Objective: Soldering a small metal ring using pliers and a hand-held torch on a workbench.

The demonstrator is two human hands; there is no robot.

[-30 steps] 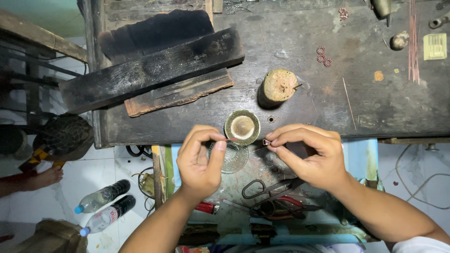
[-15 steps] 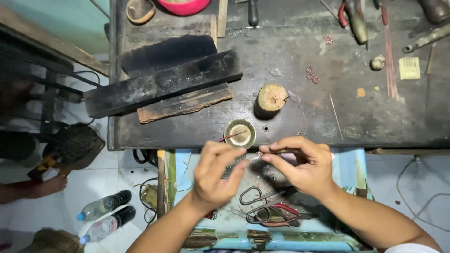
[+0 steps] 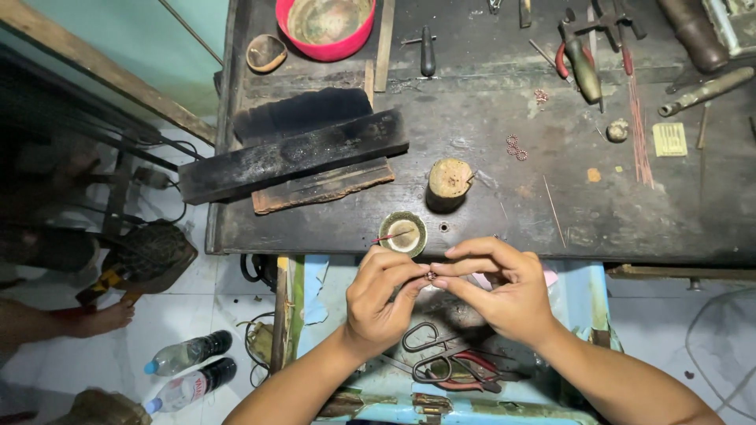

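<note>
1. Copper ring piece (image 3: 431, 275), tiny and reddish, sits pinched between the fingertips of both hands, just in front of the near edge of the dark workbench (image 3: 488, 212) and below the small round dish (image 3: 403, 234).
2. Left hand (image 3: 382, 303) is closed on the piece with thumb and forefinger; right hand (image 3: 504, 291) meets it from the other side, its fingertips closed on the same piece.
3. Compared with half a second ago, the hands have drawn closer together, so the fingertips now touch at the piece; before, a thin wire-like length showed between them.
4. The view has also shifted: more of the far side of the bench shows, including the red bowl (image 3: 324, 27), which was only partly seen before.
5. The piece is too small to tell its long axis or which way it points; it lies across the line between the two thumbs.
6. A thin red stick (image 3: 387, 237) rests on the dish, running left to right, slightly raised at the right.
7. Nearby: a short wooden stump (image 3: 450, 179) beyond the dish, scissors (image 3: 429, 338) and red-handled pliers (image 3: 465, 370) under the hands.
</note>
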